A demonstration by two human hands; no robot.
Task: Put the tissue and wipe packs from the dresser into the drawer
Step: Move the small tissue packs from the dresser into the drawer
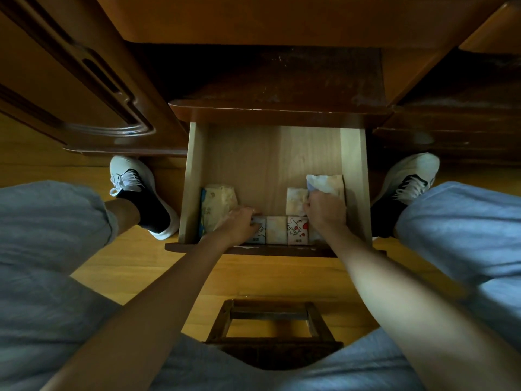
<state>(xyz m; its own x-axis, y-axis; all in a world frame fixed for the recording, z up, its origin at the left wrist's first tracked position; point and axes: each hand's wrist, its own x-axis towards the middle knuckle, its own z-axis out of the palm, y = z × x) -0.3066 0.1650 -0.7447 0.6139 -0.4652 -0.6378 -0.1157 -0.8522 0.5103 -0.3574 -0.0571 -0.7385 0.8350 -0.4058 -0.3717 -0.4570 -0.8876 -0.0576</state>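
The pale wooden drawer (267, 159) stands pulled out from the dark dresser (282, 80). Several tissue and wipe packs lie at its near end. A large yellowish pack (218, 200) lies at the left, and small packs (276, 230) with cartoon prints line the front wall. My left hand (239, 225) rests curled on the small pack at the row's left end, beside the large pack. My right hand (324, 211) grips a pale pack (327, 183) at the right side, next to another pale pack (296, 200).
The drawer's far half shows bare wood. My knees in grey-blue trousers and two white shoes (132, 179) flank the drawer. A dark wooden stool (270, 328) stands beneath me on the yellow floor. A carved cabinet door (84, 94) is at the left.
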